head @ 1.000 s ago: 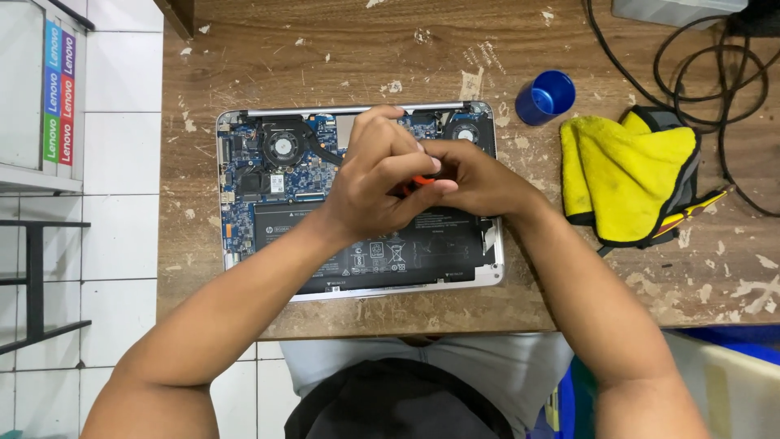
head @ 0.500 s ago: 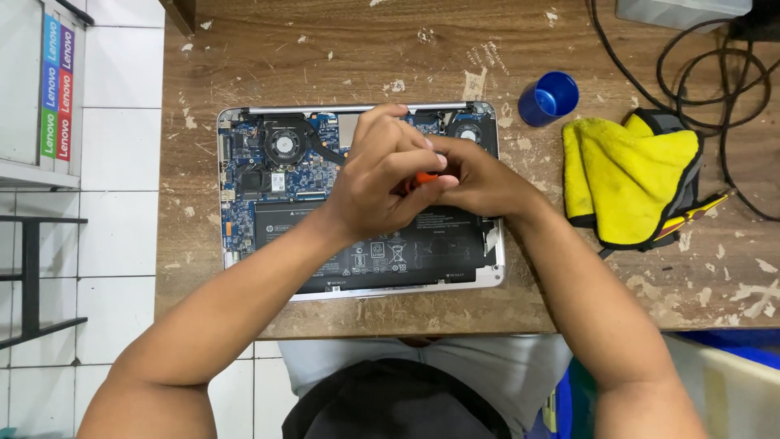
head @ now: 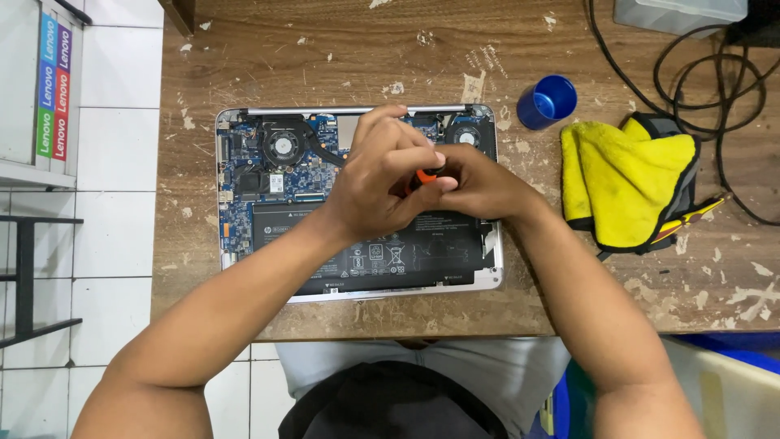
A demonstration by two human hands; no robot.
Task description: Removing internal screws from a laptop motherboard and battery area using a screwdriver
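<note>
We hold the orange screwdriver (head: 424, 176) with both left hand (head: 382, 183) and right hand (head: 479, 187) closed, above the open laptop (head: 268, 203); next needs steady turning.

Left hand (head: 382, 183) and right hand (head: 479, 187) clasped together

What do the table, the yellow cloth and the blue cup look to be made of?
Table: wood, by its brown grain, with worn, flaking patches. Cloth: soft matte fabric, likely microfibre, folded with dark edging. Cup: probably plastic, smooth and slightly glossy.
</note>
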